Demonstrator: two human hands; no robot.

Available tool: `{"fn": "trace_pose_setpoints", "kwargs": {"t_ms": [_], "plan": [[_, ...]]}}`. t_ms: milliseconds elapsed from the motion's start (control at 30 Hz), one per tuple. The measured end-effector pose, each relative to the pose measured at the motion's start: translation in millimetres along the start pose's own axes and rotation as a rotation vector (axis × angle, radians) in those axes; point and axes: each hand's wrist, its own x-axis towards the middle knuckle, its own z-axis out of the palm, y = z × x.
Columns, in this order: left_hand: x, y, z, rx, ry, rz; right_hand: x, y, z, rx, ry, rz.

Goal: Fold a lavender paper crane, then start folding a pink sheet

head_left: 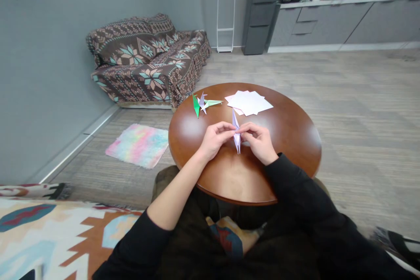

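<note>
Your left fingers, right fingers pinched on lilac folded-paper piece, above round brown wooden counter. Likely mid-fold; next crease needs steadiness.

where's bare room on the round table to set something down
The table is bare right of the right hand and paper sheets, and at the near edge below the lilac folded paper. Crowded: far left, at the paper cranes, and the middle, where the left hand also holds paper.

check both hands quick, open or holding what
Left hand: closed, pinching the lilac folded paper.
Right hand: closed, also pinching it.
</note>
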Motion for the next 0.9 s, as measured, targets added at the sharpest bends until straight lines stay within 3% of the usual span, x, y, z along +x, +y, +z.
{"fn": "trace_pose_setpoints", "kwargs": {"t_ms": [300,433,700,900], "plan": [[5,1,0,0.08,0.18,0.21,1,1,-1,-0.106,0.073,-0.044],[4,3,1,0.2,0.154,0.254,-2,0,3,-0.171,0.01,-0.029],[-4,11,7,0.262,-0.003,0.21,1,0,-4,-0.269,0.14,-0.103],[-3,7,0,0.076,-0.047,0.031,2,-3,-5,-0.317,0.169,-0.195]]}}
